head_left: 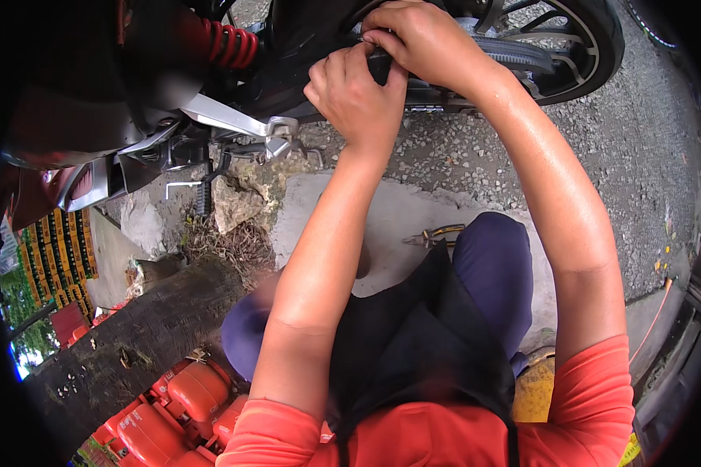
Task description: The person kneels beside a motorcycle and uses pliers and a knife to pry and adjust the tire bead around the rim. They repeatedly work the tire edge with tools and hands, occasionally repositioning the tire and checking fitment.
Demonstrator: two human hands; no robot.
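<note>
A motorcycle stands on its side of the scene, its rear wheel (599, 54) at the upper right. The drive chain (514, 54) runs toward the wheel, just right of my hands. My left hand (358, 93) has curled fingers on a black part beside the chain; its thumb points up near the right hand. Just above and touching close by, my right hand (420, 39) is bent down, thumb and fingers pinched together. What the fingertips hold is hidden. Pliers (434, 235) with yellow and black handles lie on the concrete near my knee.
A red shock spring (230, 45) and silver foot lever (226, 115) are left of my hands. A rock (238, 204) lies below them. Red cylinders (144, 432) stand at the lower left by a dark log (140, 335). Gravel (475, 148) covers the ground at right.
</note>
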